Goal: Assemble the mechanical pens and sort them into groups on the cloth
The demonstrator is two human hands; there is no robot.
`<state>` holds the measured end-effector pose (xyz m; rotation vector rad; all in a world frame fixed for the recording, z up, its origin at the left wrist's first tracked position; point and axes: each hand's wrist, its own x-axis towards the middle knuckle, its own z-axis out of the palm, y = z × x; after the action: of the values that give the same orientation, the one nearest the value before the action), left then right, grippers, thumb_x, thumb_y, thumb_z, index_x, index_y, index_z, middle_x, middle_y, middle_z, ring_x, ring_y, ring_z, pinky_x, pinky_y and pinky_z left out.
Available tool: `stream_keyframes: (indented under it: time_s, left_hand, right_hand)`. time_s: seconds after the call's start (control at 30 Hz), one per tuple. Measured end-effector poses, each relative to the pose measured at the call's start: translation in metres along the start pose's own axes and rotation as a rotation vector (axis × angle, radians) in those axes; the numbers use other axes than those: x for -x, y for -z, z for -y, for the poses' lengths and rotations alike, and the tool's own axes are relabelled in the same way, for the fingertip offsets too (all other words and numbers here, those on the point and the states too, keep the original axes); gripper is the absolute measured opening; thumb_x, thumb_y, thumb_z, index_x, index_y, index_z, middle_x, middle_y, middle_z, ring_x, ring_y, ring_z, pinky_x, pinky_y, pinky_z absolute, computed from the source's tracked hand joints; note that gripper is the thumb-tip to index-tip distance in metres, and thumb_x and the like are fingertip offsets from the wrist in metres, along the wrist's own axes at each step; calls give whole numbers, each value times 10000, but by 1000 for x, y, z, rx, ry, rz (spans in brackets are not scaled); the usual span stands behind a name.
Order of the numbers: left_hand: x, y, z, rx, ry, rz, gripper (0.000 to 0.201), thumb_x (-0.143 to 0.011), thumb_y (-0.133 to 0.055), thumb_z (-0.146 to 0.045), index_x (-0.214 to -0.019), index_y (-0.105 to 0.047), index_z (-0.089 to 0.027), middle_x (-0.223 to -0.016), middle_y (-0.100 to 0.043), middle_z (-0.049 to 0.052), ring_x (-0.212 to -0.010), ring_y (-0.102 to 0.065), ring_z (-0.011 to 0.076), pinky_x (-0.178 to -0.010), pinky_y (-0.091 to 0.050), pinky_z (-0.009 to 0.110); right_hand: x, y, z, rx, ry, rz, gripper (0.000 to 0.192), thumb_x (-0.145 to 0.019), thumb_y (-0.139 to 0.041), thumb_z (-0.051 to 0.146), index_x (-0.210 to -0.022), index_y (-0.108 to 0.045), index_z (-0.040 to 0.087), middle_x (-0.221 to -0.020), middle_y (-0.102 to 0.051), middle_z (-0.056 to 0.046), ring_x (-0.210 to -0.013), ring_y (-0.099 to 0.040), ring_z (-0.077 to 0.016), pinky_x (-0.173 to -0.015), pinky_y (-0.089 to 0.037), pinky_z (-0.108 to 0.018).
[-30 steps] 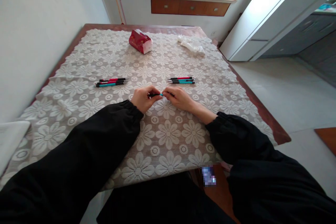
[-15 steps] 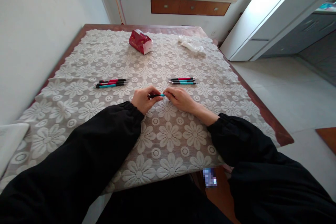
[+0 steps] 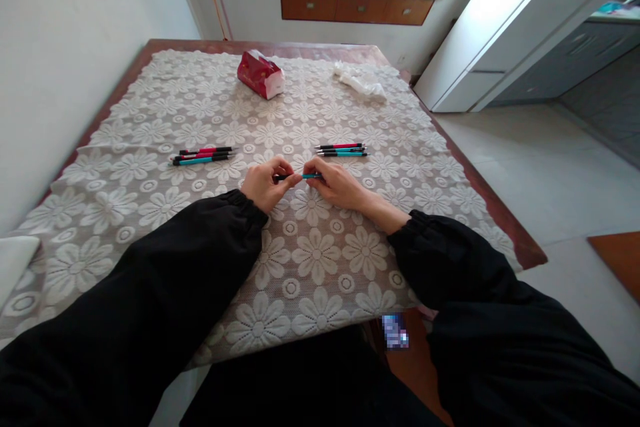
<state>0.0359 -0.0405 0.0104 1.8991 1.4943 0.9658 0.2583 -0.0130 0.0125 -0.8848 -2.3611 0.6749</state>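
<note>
A blue-and-black pen (image 3: 311, 175) lies roughly level between my two hands, just above the tablecloth. My left hand (image 3: 267, 185) pinches its black part between thumb and fingers. On the blue part, my right hand (image 3: 340, 185) has thumb and fingertips closed. Fingers cover much of the pen, so I cannot tell whether it is in one piece. Beyond my left hand lies a group of red, blue and black pens (image 3: 203, 160). A similar row of pens (image 3: 343, 154) lies just beyond my right hand.
A lace tablecloth (image 3: 317, 257) covers the wooden table. Farther back are a red tissue pack (image 3: 260, 75) and a crumpled white plastic bag (image 3: 361, 83). A white wall (image 3: 75, 33) borders the left side. A pale folded item (image 3: 17, 263) sits at the left edge.
More of the blue part now shows by my right fingers, and less of the black part by my left. The whole view has shifted slightly; the lying pens have stayed put.
</note>
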Motion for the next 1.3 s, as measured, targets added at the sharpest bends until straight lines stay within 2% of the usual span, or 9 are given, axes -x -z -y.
stream_keyframes:
  time_s: [0.13, 0.23, 0.43, 0.63, 0.73, 0.83, 0.97, 1.1, 1.3]
  left_hand:
    - [0, 2, -3, -159, -76, 7, 326, -948, -584, -501, -924, -697, -196, -762, -723, 31, -639, -603, 167, -617, -430, 284]
    - [1, 3, -5, -166, -124, 20, 271, -963, -520, -390, -989, -702, -191, -779, -716, 27, -649, -590, 163, -617, -418, 282]
    - [0, 1, 0, 1, -91, 11, 227, -890, -643, -377, -988, -755, -204, -813, -753, 14, -649, -599, 144, -618, -455, 263]
    - [1, 3, -3, 4, -125, -2, 253, -864, -687, -394, -1004, -809, -223, -930, -803, 29, -704, -650, 147, -614, -485, 255]
    - [2, 3, -5, 13, -138, -3, 260, -855, -695, -402, -993, -815, -217, -925, -806, 40, -695, -658, 149, -571, -470, 251]
    - [1, 2, -3, 59, -120, -28, 254, -839, -712, -403, -965, -813, -207, -867, -796, 43, -679, -655, 149, -548, -457, 244]
    - [2, 1, -2, 74, -114, -38, 248, -829, -733, -402, -953, -812, -202, -835, -784, 45, -663, -646, 145, -546, -453, 242]
    - [3, 1, -2, 63, -122, -40, 248, -826, -744, -411, -947, -816, -207, -832, -784, 45, -662, -647, 142, -549, -454, 240]
    - [1, 1, -3, 96, -71, -65, 240, -818, -737, -386, -938, -803, -189, -821, -781, 45, -669, -659, 148, -533, -440, 235]
  right_hand:
    - [-1, 1, 2, 8, -7, -24, 147, -974, -528, 265, -1089, -587, 194, -979, -707, -59, -841, -624, -184, -783, -436, -299]
    - [-1, 1, 1, 20, -2, -54, 150, -986, -533, 273, -1090, -607, 194, -1003, -718, -65, -860, -634, -190, -800, -446, -302]
    - [0, 3, -5, 68, 50, -51, 193, -1027, -496, 293, -1105, -648, 203, -1030, -728, -71, -925, -649, -197, -843, -445, -295]
    - [-1, 5, -2, 123, 2, -16, 271, -1058, -427, 331, -1041, -661, 194, -852, -692, -45, -778, -597, -176, -732, -381, -276]
    - [0, 6, 4, 165, -38, 27, 286, -1067, -408, 367, -1132, -627, 195, -789, -665, -23, -699, -554, -167, -678, -325, -277]
    - [2, 7, 7, 181, -26, 29, 289, -1027, -502, 401, -1210, -567, 188, -819, -665, -18, -676, -532, -164, -665, -312, -273]
    - [1, 6, 2, 156, 30, 10, 206, -1032, -483, 338, -1111, -593, 183, -902, -693, -56, -768, -580, -174, -717, -360, -276]
    - [-1, 4, 0, 176, 18, -13, 308, -1078, -395, 358, -983, -637, 193, -841, -686, -49, -763, -585, -171, -722, -359, -283]
    - [2, 3, 3, 109, 29, -15, 254, -1007, -531, 317, -1218, -567, 181, -924, -703, -48, -775, -609, -173, -722, -393, -273]
